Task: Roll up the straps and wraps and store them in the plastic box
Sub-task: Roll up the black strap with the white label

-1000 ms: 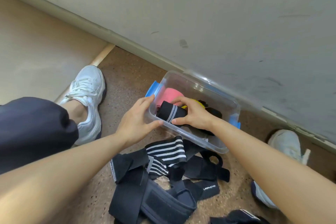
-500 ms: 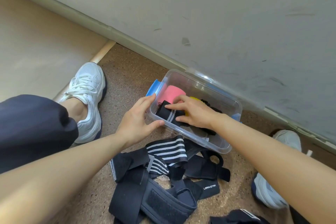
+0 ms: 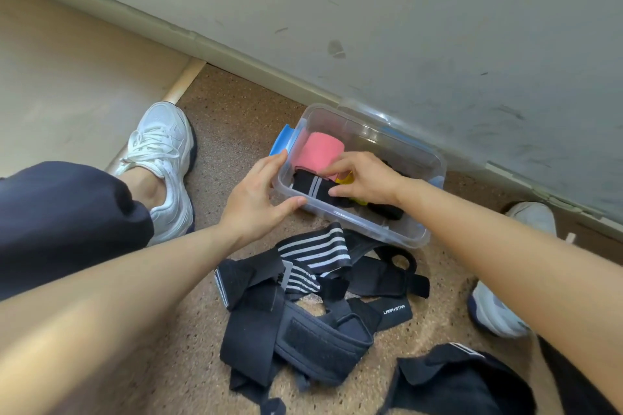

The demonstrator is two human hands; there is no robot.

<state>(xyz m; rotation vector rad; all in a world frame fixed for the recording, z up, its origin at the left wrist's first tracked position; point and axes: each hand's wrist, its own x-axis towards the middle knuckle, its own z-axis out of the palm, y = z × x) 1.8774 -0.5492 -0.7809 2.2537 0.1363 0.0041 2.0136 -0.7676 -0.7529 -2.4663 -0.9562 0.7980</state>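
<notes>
Left hand (image 3: pixel 256 199) grips the near-left corner of the clear plastic box (image 3: pixel 354 226), right hand (image 3: pixel 364 178) pinches the black white-striped rolled wrap (image 3: pixel 310 187) (touching the pink fabric roll (image 3: pixel 320 153)). I'd wedge it in snug so it can't unroll.

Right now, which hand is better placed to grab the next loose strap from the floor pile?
Left, probably. The left hand only steadies the clear plastic box from outside, nearest the black-and-white striped wrap on the floor; the right hand is inside, pinching the black rolled wrap.

Soft, even light with only faint shadows. My forearms (image 3: pixel 101 313) blur and bulge toward the lower corners; the skirting (image 3: pixel 202 44) bows. Faint glare on the box (image 3: pixel 382 118) rim.
</notes>
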